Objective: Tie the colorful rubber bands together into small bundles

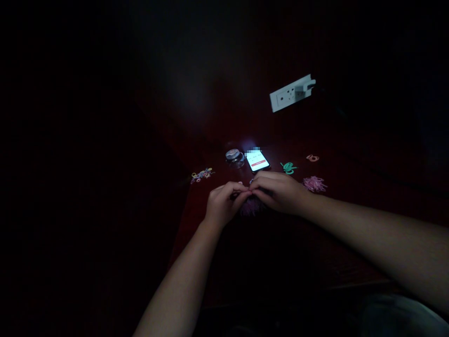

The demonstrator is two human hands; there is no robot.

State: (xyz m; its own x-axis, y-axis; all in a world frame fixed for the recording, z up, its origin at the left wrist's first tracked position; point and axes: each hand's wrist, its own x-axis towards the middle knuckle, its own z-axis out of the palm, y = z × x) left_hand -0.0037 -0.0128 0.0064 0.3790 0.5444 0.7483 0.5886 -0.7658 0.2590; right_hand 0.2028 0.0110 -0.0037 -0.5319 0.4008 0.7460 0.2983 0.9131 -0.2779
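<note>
My left hand (225, 201) and my right hand (277, 191) meet over the dark table, thumbs and forefingers pinched together and fingertips touching. Whatever lies between the fingertips, if anything, is too small and dim to make out. Just below them is a pile of purple bands (251, 207), partly covered by the hands. Beyond my right wrist sits a pink pile of small bands (315, 184). A few green bands (288, 167) lie behind my right hand, with orange bands (312, 158) farther right. To the left is a mixed-colour heap of small bands (202, 175).
A lidded clear jar (235, 159) stands behind my hands, beside a phone (257, 160) with a lit screen. A white power socket strip (293, 93) with a plug is at the back right. The reddish table (191, 224) has its left edge near my left forearm; the surroundings are very dark.
</note>
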